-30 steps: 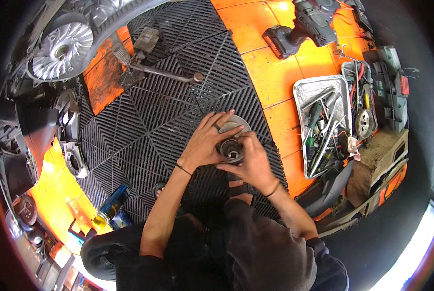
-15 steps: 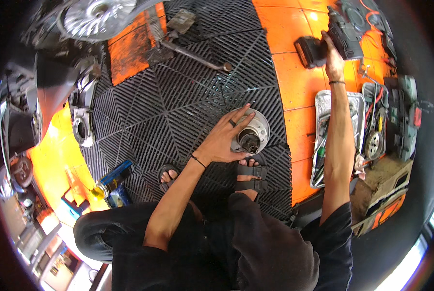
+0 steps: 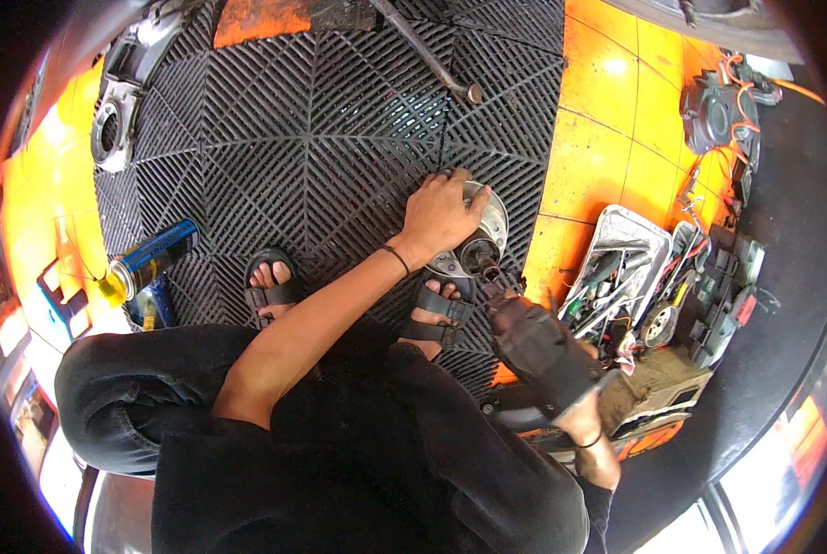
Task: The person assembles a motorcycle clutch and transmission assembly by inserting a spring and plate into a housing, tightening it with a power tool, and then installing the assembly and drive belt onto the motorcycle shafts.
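Observation:
Close to my feet, a round silver metal part point(image 3: 493, 219) with a dark hub stands on the black mat. My left hand point(image 3: 439, 220) is closed over its edge, fingers curled round the rim. In my right hand point(image 3: 581, 417) is a black cordless impact wrench point(image 3: 544, 355), slightly blurred, pointing up and left. Its nose is right at the hub of the metal part; I cannot tell whether the two are engaged. Most of my right fingers are hidden behind the tool.
A silver tray point(image 3: 621, 231) of hand tools lies to the right, near a cardboard box point(image 3: 658, 388) and a grey tool case point(image 3: 732, 277). A blue spray can point(image 3: 159, 254) is at left. A metal bar point(image 3: 427, 55) and a cast housing point(image 3: 116, 120) lie farther off.
My right hand has brought the impact wrench from the far right floor down to the metal part. My left hand has shifted from spread fingers to a curled grip on the rim.

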`<state>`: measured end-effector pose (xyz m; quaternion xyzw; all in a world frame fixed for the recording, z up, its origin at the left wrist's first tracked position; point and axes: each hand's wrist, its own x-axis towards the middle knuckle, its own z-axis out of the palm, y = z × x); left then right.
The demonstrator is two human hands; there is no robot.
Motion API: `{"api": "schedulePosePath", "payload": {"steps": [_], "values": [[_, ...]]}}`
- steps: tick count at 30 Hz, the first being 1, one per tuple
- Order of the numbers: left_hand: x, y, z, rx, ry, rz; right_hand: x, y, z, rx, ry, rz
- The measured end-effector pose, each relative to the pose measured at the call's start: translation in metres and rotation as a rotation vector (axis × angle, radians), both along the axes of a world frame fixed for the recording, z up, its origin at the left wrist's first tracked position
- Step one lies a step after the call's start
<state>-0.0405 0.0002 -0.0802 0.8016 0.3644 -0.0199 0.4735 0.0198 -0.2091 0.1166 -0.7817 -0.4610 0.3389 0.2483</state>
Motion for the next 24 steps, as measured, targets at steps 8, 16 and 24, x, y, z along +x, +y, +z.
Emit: {"api": "schedulePosePath", "payload": {"steps": [8, 16, 24], "values": [[0.004, 0.001, -0.001, -0.017, 0.003, 0.127, -0.016, 0.014, 0.002, -0.164, -0.111, -0.022], [0.007, 0.005, 0.001, 0.000, 0.114, 0.153, -0.007, 0.041, 0.011, -0.354, -0.005, -0.156], [0.007, 0.002, -0.002, 0.011, 0.058, 0.171, 0.015, 0.067, 0.030, -0.593, 0.067, -0.141]]}}
